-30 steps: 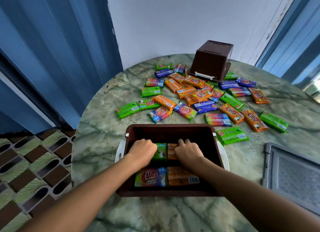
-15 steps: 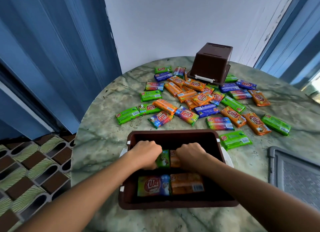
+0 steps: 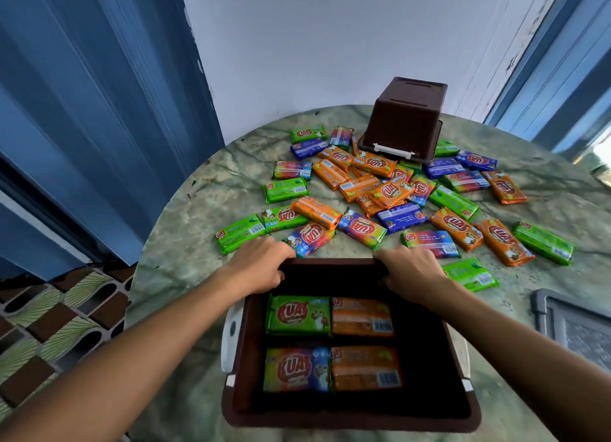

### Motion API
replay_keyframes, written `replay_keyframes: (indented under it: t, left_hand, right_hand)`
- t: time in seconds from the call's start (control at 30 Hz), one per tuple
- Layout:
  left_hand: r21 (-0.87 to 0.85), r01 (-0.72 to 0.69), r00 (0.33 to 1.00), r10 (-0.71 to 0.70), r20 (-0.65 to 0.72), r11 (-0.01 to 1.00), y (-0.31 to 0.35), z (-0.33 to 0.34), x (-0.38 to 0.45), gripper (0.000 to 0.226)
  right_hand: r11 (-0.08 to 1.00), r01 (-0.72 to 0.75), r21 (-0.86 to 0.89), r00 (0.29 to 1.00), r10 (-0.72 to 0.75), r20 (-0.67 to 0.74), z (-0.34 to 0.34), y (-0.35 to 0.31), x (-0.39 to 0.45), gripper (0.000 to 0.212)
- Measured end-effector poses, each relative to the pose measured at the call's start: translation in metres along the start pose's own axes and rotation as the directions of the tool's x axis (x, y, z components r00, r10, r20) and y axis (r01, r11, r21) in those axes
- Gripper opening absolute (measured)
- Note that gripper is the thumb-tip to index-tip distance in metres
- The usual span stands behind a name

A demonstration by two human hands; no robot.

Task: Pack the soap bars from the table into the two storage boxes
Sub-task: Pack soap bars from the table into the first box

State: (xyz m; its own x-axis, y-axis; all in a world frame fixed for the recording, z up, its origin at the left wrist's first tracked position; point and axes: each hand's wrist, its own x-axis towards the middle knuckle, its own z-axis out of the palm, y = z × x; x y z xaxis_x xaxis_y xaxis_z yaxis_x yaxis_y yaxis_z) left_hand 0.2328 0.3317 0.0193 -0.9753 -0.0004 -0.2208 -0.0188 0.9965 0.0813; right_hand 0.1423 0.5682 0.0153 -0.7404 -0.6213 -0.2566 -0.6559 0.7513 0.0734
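Note:
The open brown storage box [image 3: 350, 420] sits at the near table edge with two rows of soap bars lying flat in it: a green bar [image 3: 297, 315] and an orange bar [image 3: 362, 316] behind, a multicolour bar [image 3: 296, 369] and another orange bar [image 3: 365, 369] in front. My left hand [image 3: 259, 266] and my right hand [image 3: 410, 269] hover at the box's far rim, fingers loosely curled, holding no soap. Several loose soap bars [image 3: 391, 192] lie scattered beyond. The second brown box [image 3: 408, 117] stands upside down at the back.
A grey lid [image 3: 575, 329] lies on the round marble table [image 3: 185, 243] to the right of the box. White handles [image 3: 228, 337] stick out at the box's sides. Blue curtains hang on the left, and patterned floor shows below them.
Both hands have come up out of the box and forward to its far rim. The green and orange bars they were pressing down now lie flat and uncovered.

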Motion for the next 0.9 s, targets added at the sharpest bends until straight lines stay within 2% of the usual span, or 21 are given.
replay_keyframes:
  t: [0.1, 0.17, 0.23, 0.3, 0.33, 0.37, 0.4, 0.43, 0.47, 0.5, 0.57, 0.63, 0.77, 0.9]
  left_hand:
    - [-0.014, -0.015, 1.000, 0.015, -0.018, 1.000, -0.008, -0.007, 0.028, 0.023]
    - [-0.005, -0.047, 0.998, 0.048, 0.034, 0.999, -0.011, -0.015, 0.047, 0.023]
    - [-0.056, -0.065, 0.974, 0.076, 0.211, 0.996, -0.019, -0.025, 0.066, 0.029]
    - [-0.241, -0.037, 0.915, 0.130, 0.383, 0.970, -0.030, -0.041, 0.079, 0.042]
    - [-0.348, -0.018, 0.912, 0.158, 0.379, 0.937, -0.036, -0.047, 0.091, 0.045]
    - [-0.425, -0.012, 0.935, 0.161, 0.317, 0.905, -0.038, -0.050, 0.104, 0.043]
    - [-0.453, -0.033, 0.967, 0.143, 0.212, 0.891, -0.038, -0.048, 0.123, 0.043]
    - [-0.400, -0.066, 0.989, 0.113, 0.095, 0.914, -0.036, -0.042, 0.139, 0.045]
    - [-0.307, -0.089, 0.994, 0.105, 0.034, 0.948, -0.031, -0.035, 0.154, 0.049]
    - [-0.214, -0.109, 0.992, 0.122, 0.044, 0.971, -0.026, -0.024, 0.171, 0.053]
    - [-0.061, -0.178, 0.970, 0.185, 0.155, 0.982, -0.018, -0.004, 0.197, 0.046]
    - [0.061, -0.227, 0.943, 0.204, 0.265, 0.972, -0.016, 0.009, 0.215, 0.037]
    - [0.106, -0.267, 0.935, 0.232, 0.267, 0.958, -0.019, 0.013, 0.241, 0.059]
    - [0.114, -0.282, 0.942, 0.252, 0.224, 0.953, -0.019, 0.016, 0.249, 0.062]
  right_hand:
    - [0.997, -0.065, 0.038, 0.998, 0.064, 0.004, -0.005, 0.005, 0.015, 0.029]
    - [0.994, -0.088, 0.071, 0.994, 0.083, 0.067, -0.010, 0.006, 0.027, 0.031]
    - [0.977, -0.128, 0.169, 0.965, 0.083, 0.250, -0.019, 0.012, 0.034, 0.039]
    - [0.912, -0.195, 0.361, 0.900, 0.020, 0.436, -0.037, 0.019, 0.036, 0.054]
    - [0.867, -0.216, 0.448, 0.900, -0.001, 0.436, -0.044, 0.022, 0.043, 0.057]
    - [0.820, -0.217, 0.530, 0.927, 0.003, 0.375, -0.051, 0.024, 0.054, 0.057]
    - [0.779, -0.209, 0.591, 0.958, 0.040, 0.285, -0.051, 0.025, 0.068, 0.053]
    - [0.772, -0.184, 0.608, 0.978, 0.085, 0.188, -0.050, 0.024, 0.083, 0.048]
    - [0.799, -0.174, 0.575, 0.984, 0.122, 0.128, -0.046, 0.023, 0.100, 0.044]
    - [0.832, -0.195, 0.520, 0.980, 0.151, 0.127, -0.037, 0.023, 0.116, 0.042]
    - [0.902, -0.243, 0.356, 0.957, 0.164, 0.238, -0.017, 0.021, 0.141, 0.039]
    - [0.943, -0.262, 0.203, 0.912, 0.173, 0.373, 0.002, 0.020, 0.155, 0.046]
    - [0.969, -0.239, 0.062, 0.910, 0.201, 0.363, 0.020, 0.019, 0.178, 0.059]
    - [0.975, -0.223, 0.018, 0.895, 0.197, 0.399, 0.019, 0.020, 0.190, 0.069]
